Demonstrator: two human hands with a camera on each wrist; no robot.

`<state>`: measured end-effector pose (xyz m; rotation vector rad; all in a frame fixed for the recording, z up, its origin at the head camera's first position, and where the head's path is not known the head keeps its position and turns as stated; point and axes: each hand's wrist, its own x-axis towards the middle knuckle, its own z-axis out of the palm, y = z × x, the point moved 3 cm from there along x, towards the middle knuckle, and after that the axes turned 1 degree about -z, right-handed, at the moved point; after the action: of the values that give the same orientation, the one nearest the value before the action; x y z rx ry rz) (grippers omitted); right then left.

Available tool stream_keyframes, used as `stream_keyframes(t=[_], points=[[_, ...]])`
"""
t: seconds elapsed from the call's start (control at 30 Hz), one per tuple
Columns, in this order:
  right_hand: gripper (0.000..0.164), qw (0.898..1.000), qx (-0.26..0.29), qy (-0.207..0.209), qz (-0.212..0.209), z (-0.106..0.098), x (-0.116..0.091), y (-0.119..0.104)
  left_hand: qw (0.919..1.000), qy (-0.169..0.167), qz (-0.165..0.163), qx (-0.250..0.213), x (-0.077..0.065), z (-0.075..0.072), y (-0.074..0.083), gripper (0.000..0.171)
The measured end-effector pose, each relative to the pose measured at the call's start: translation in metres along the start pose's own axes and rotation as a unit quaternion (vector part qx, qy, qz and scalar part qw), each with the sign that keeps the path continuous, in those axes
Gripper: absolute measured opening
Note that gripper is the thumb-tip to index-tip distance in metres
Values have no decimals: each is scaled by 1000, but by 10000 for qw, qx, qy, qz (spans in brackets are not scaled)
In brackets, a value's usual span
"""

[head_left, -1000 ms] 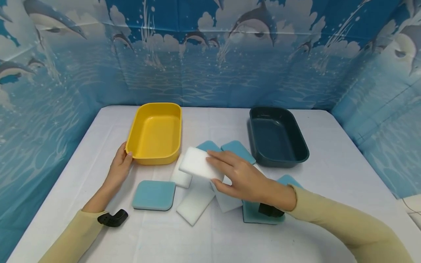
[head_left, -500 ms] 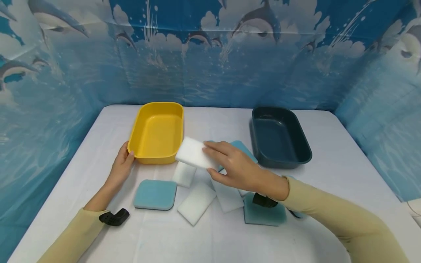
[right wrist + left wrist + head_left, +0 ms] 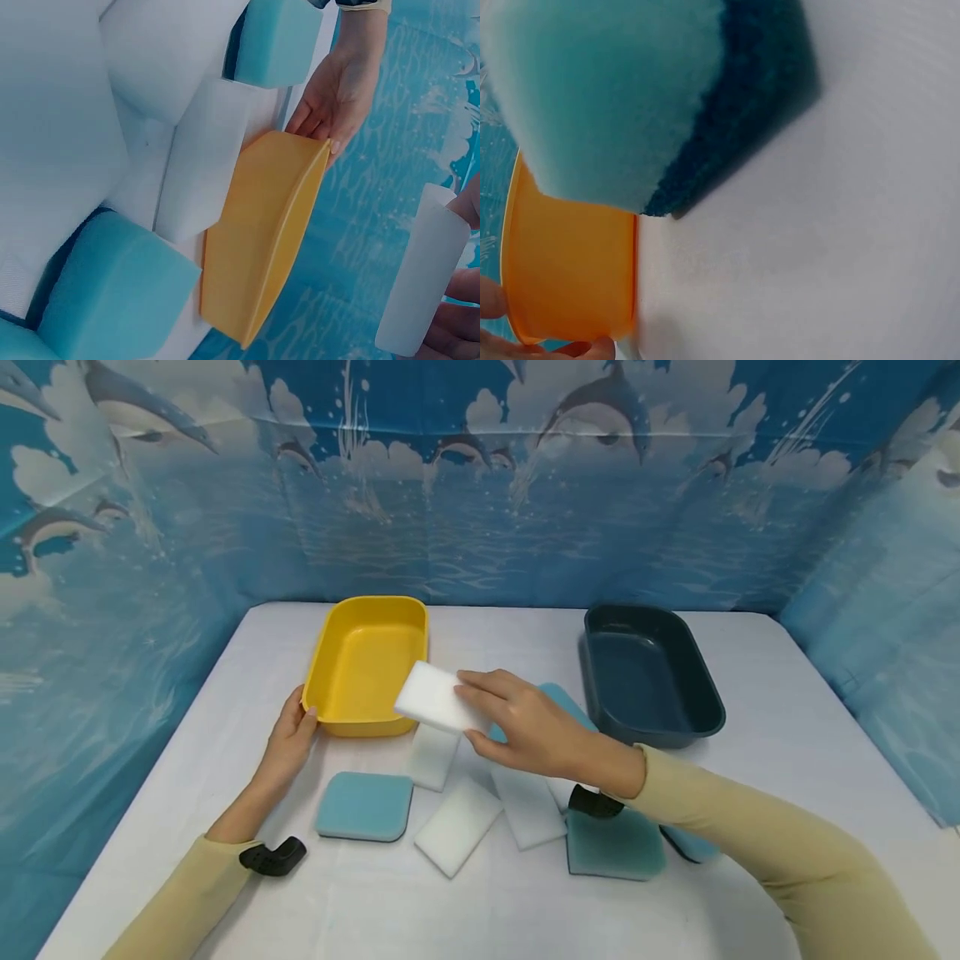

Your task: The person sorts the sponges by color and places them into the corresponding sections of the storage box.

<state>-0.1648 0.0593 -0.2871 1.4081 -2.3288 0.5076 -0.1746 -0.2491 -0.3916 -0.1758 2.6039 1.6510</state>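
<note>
My right hand (image 3: 528,722) pinches a white sponge (image 3: 435,696) by its right end, thumb below and fingers on top. In the head view the sponge hangs above the table, its left end overlapping the lower right of the yellow tray (image 3: 365,727). My left hand (image 3: 291,733) grips that tray's near left corner, thumb over the rim. The right wrist view shows the white sponge (image 3: 424,277) raised between fingers and thumb, apart from the tray. In the left wrist view a blue sponge (image 3: 607,97) looms close, with the tray (image 3: 570,262) behind it.
A dark blue tray (image 3: 652,668) stands at the back right. Several white sponges (image 3: 459,827) lie scattered mid-table. Blue sponges lie around them: one left (image 3: 365,806), one near right (image 3: 615,843), others partly under the right arm. A dolphin-print curtain (image 3: 450,527) hangs behind.
My right hand has lifted the white sponge from over the pile, up and left toward the yellow tray. The left hand keeps its grip on the tray corner. The head view has shifted slightly.
</note>
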Motion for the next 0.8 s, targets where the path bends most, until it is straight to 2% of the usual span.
stream_keyframes(t=[0.2, 0.53, 0.8], points=[[49, 9999, 7, -80, 87, 5, 10, 4, 9999, 7, 123, -76, 1, 2, -2, 54], [45, 9993, 159, -149, 313, 20, 32, 15, 9999, 55, 107, -52, 0, 0, -1, 55], [45, 9975, 122, -357, 590, 34, 44, 26, 9999, 27, 115, -67, 0, 1, -2, 55]])
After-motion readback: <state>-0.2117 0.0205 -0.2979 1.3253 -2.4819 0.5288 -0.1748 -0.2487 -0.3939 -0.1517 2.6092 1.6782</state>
